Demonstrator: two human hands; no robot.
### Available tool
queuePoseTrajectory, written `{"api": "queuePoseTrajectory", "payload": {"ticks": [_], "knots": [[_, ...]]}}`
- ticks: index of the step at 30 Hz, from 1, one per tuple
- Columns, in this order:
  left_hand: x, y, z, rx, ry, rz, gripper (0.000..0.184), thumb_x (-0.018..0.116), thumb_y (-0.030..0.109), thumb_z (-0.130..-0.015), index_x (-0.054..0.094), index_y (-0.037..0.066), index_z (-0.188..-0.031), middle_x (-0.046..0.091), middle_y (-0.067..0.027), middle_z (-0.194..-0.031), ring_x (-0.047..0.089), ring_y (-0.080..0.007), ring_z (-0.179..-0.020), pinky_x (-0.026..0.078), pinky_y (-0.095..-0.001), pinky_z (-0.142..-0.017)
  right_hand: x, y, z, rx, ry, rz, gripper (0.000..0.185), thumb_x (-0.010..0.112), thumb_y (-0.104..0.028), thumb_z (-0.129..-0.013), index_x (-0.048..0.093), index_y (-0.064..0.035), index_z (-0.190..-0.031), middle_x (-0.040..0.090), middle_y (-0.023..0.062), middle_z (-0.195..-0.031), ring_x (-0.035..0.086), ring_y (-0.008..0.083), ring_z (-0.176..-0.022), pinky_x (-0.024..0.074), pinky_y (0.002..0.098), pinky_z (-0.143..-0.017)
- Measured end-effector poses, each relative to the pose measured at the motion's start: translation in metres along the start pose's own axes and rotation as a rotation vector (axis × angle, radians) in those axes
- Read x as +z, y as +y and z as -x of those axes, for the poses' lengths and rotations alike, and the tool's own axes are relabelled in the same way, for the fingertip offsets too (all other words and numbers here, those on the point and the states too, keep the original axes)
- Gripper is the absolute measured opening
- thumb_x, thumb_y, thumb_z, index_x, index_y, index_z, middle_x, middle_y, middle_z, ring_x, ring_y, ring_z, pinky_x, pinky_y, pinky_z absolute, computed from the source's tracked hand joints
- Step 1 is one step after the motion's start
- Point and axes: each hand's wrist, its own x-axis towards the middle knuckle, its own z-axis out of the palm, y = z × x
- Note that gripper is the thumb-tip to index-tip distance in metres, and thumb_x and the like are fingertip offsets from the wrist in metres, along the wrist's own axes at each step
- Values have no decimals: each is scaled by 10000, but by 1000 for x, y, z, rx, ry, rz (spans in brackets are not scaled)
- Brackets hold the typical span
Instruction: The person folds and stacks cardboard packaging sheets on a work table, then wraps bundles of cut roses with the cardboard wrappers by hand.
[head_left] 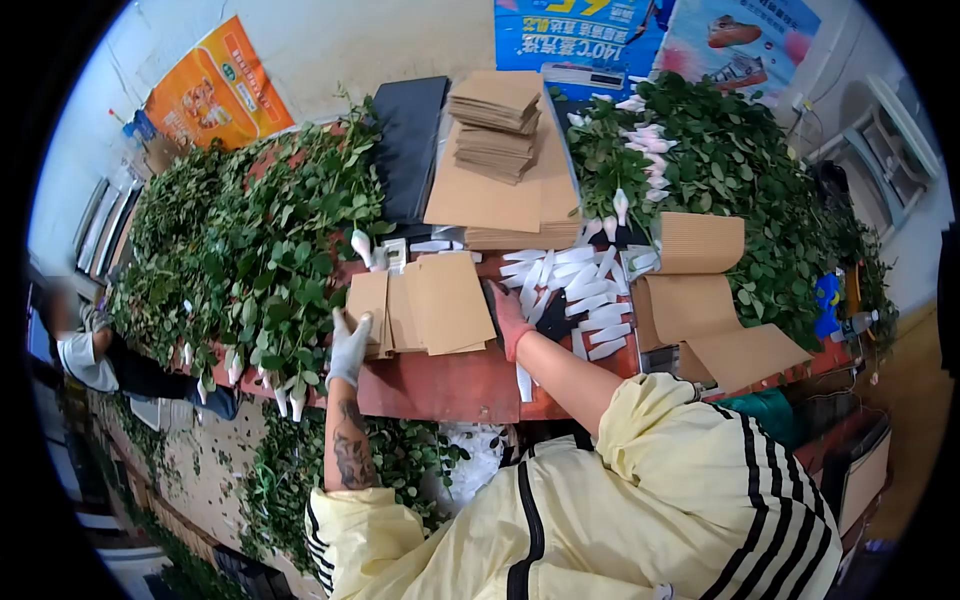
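Kraft cardboard sheets (450, 305) lie overlapped in a loose spread on the red tabletop (440, 385), between my two hands. My left hand (348, 345), in a white glove, is at their left edge with thumb and fingers apart, the thumb over the leftmost sheet. At the right edge my right hand (510, 318) wears a pink glove with dark fingertips. Its fingers are stretched out beside the cardboard. Right of that hand, many white strips (590, 285) are scattered on a dark patch. A pale pink rosebud (361, 246) lies behind the left sheets.
Leafy rose stems are heaped at left (260, 250) and right (730, 150). Stacked cardboard (495, 105) stands at the back beside a black board (408, 150). Corrugated cardboard (700, 245) lies at right, curled. A person (95, 355) sits at far left. Leaves cover the floor below.
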Motion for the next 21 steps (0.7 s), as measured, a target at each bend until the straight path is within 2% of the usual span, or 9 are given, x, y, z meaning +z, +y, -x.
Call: {"api": "queuePoseTrajectory", "payload": {"ticks": [1,3,7,9,13,17,19,20,21], "knots": [[-2,-10,-2,15,44,44,870,603,410,-846,128,-24,-1431,275,-218,-1448,323,-290,-1317,264,-328,-1071,0,-29,19,6,169,-41,252,460,-228,-929,584,-65,-1075,591,60,-936,561,180,-867,455,306,-782],[-3,-7,5,67,158,44,784,579,360,-875,171,-21,-1425,263,-205,-1456,297,-287,-1330,232,-335,-1087,-14,-63,17,-42,246,-173,225,521,-191,-900,590,-56,-1067,583,39,-968,551,155,-871,448,273,-804],[0,62,60,189,434,-10,637,554,274,-901,273,-28,-1385,327,-207,-1408,306,-306,-1313,227,-369,-1091,5,-160,38,-451,316,-421,293,603,-135,-849,550,-10,-1109,565,80,-1104,523,183,-981,403,301,-877],[10,81,76,395,549,446,598,556,259,-899,302,-20,-1364,369,-172,-1373,340,-265,-1282,271,-369,-1075,26,-201,47,-535,246,-569,278,578,-91,-857,552,-11,-1122,579,73,-1079,529,173,-999,398,294,-899],[38,176,115,614,321,612,553,470,316,-935,280,34,-1372,384,-148,-1331,358,-269,-1260,269,-390,-1086,55,-305,33,-700,40,-671,232,550,-77,-867,571,-4,-1086,605,78,-1033,532,158,-983,401,279,-897],[82,211,96,389,-163,1078,591,490,356,-929,234,128,-1410,341,-85,-1361,344,-241,-1235,283,-402,-1050,35,-396,-36,-1023,198,-195,310,542,-197,-851,577,-30,-1110,619,154,-1095,573,288,-1003,428,327,-876],[100,232,70,144,-303,1254,646,583,388,-880,259,149,-1385,370,-64,-1263,392,-222,-1097,318,-427,-991,1,-419,-104,-961,248,210,348,503,-288,-866,605,-27,-1072,642,150,-998,589,274,-929,432,345,-827],[108,245,58,10,-291,1289,592,615,425,-851,356,135,-1297,391,-52,-1180,391,-219,-1058,360,-416,-922,-19,-426,-121,-881,282,430,354,465,-297,-885,599,-42,-1091,627,181,-1067,589,300,-976,435,364,-836],[107,256,50,-19,-421,1325,529,598,466,-848,420,129,-1215,430,-42,-1075,425,-218,-964,394,-404,-872,-49,-415,-207,-1206,297,861,336,431,-283,-904,599,-90,-1122,613,167,-1117,581,309,-1012,434,385,-847]]}}
